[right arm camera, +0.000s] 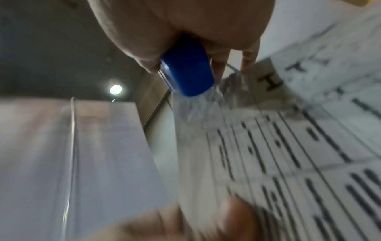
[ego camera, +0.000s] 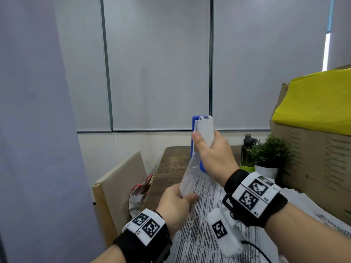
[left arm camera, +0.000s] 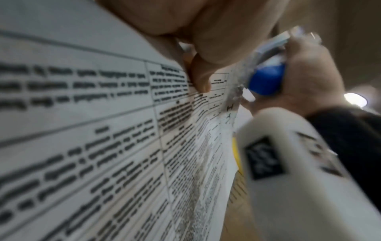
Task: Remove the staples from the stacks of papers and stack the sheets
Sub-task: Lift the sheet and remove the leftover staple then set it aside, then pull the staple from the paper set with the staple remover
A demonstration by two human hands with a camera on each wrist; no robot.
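I see my right hand (ego camera: 212,156) held up above the table (ego camera: 171,164), with its fingers wrapped tight round a blue and white stapler (ego camera: 202,133). The stapler stands almost straight up, its blue end pointing down at the top corner of the papers (ego camera: 190,179). From the right wrist view, the blue end (right arm camera: 186,71) sits right at that corner, but I cannot tell if it touches a staple there.

My left hand (ego camera: 176,205) is lower and closer to me. Its thumb and fingers pinch the edge of the papers and lift that corner up off the table. The rest of the sheets lie flat below my arms.

The papers have printed tables with lines of dark text, too blurry to read. Near the top corner I can make out a hand-written "H" (left arm camera: 230,107).

Both wrists wear black bands with black and white square codes. On the right band (ego camera: 254,196) I can read "R1" and "R2".

Behind the papers stand a small green plant in a white pot (ego camera: 269,156), a dark green bottle (ego camera: 247,152) and a cardboard box (ego camera: 313,149) with a yellow sheet (ego camera: 313,101) on top.
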